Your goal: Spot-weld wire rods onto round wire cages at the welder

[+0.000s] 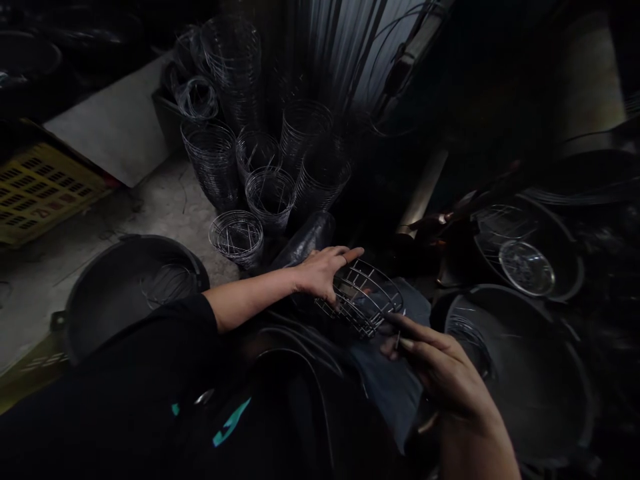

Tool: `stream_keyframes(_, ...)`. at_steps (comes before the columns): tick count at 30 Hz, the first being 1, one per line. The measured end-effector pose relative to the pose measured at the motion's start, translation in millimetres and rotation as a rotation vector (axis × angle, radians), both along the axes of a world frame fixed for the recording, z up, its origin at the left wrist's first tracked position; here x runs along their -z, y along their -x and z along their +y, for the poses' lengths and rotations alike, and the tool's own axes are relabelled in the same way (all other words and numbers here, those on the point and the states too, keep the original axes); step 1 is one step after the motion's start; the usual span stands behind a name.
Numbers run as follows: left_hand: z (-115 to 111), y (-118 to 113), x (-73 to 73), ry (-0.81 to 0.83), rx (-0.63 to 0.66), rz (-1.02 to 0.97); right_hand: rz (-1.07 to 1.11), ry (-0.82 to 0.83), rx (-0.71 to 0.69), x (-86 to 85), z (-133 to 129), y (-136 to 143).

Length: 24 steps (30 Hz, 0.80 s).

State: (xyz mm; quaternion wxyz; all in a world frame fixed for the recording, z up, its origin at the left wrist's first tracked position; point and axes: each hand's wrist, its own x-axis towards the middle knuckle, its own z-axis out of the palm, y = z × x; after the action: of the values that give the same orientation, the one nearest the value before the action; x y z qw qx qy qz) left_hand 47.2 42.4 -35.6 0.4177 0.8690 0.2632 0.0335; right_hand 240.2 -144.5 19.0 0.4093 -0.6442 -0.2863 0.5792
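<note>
A small wire basket (pixel 367 297) lies tilted in front of me, over the dark blue cloth on my lap. My left hand (pixel 320 272) is at its far left side, with the thumb and forefinger spread around the wires. At the basket's near right edge is my right hand (pixel 443 363), its thumb and fingers pinched on a short thin piece of wire (pixel 399 341). The right forefinger reaches to the basket's rim; whether it touches cannot be made out. Some of the right fingers are blurred and partly hidden.
Stacks of round wire baskets (pixel 210 160) stand on the floor ahead. A black tub (pixel 80 320) with loose wires sits left, near a yellow crate (pixel 50 190). Right of me are another black tub (pixel 540 373) and one holding a round wire piece (pixel 527 268). A metal bar (pixel 425 190) slants beyond.
</note>
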Motion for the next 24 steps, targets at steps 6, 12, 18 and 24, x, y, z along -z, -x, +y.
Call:
stream_keyframes(6,1,0,3.0,-0.021,-0.013,-0.054,-0.269,-0.117,-0.248,-8.6,6,7)
stream_keyframes(12,2,-2,4.4,-0.010,-0.018,-0.202,-0.587,-0.193,-0.413,4.6,34,19)
stream_keyframes(18,7,-3,-9.9,-0.088,-0.115,-0.248,-1.257,-0.333,-0.513,10.4,47,23)
stream_keyframes(24,18,-17,-23.8,-0.028,-0.199,-0.274,-1.516,-0.544,-0.501,4.9,54,8)
